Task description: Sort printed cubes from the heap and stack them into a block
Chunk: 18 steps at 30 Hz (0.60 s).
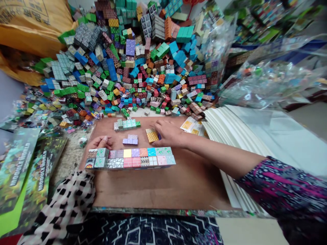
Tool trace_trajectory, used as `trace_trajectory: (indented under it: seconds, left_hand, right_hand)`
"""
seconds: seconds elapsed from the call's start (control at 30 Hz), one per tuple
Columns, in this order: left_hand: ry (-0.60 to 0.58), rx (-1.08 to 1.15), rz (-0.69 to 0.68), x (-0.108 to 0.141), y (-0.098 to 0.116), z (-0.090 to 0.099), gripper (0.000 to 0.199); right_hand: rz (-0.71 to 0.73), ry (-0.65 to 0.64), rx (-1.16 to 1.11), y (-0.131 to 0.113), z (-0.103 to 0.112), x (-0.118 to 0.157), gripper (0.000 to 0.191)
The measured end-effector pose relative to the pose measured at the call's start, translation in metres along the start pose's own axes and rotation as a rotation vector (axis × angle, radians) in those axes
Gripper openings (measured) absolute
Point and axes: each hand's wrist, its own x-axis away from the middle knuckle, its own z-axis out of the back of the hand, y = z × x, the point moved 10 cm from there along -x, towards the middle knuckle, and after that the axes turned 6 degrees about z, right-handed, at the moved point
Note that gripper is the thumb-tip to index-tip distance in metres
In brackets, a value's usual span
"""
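A long two-row bar of patterned cubes [138, 159] lies across the brown board. My left hand [101, 142] is just behind its left end, fingers curled together; whether they hold anything is hidden. My right hand [167, 133] is closed round a yellow block [152, 135] behind the bar, with a bit of purple showing under the fingers. Between the hands sits a small purple block group [130, 140]. Farther back on the board is a pale teal and green block group [127, 124].
Loose blocks [153, 88] are heaped behind the brown board [163, 190]. White sheets [230, 136] are stacked at the right, below clear plastic bags [270, 81]. Two printed booklets [19, 163] lie at the left. Small printed packets [191, 125] rest at the board's back right.
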Motion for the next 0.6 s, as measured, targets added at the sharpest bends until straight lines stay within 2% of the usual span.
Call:
trace_trajectory:
  seconds: [0.1,0.2,0.33,0.4,0.5,0.6]
  left_hand:
    - [-0.002,0.001,0.005,0.0,0.001,0.0,0.073]
    - [-0.019,-0.007,0.011,-0.001,-0.001,0.001,0.068]
    - [-0.014,-0.01,0.005,-0.002,-0.002,0.002,0.067]
    - [-0.002,-0.009,-0.003,-0.002,-0.001,0.002,0.07]
    - [0.012,-0.004,-0.004,0.0,0.001,0.001,0.067]
    - [0.025,0.007,-0.009,0.003,0.003,0.001,0.062]
  right_hand:
    - [0.025,-0.017,-0.02,-0.004,-0.003,-0.009,0.056]
    - [0.077,-0.003,-0.008,-0.008,-0.002,-0.016,0.046]
    - [0.115,0.054,-0.077,-0.009,0.011,-0.02,0.042]
    - [0.062,0.164,-0.215,-0.001,0.031,-0.017,0.042]
    - [-0.059,0.342,-0.54,0.022,0.056,-0.003,0.041]
    - [-0.142,0.363,-0.85,0.039,0.058,0.019,0.039]
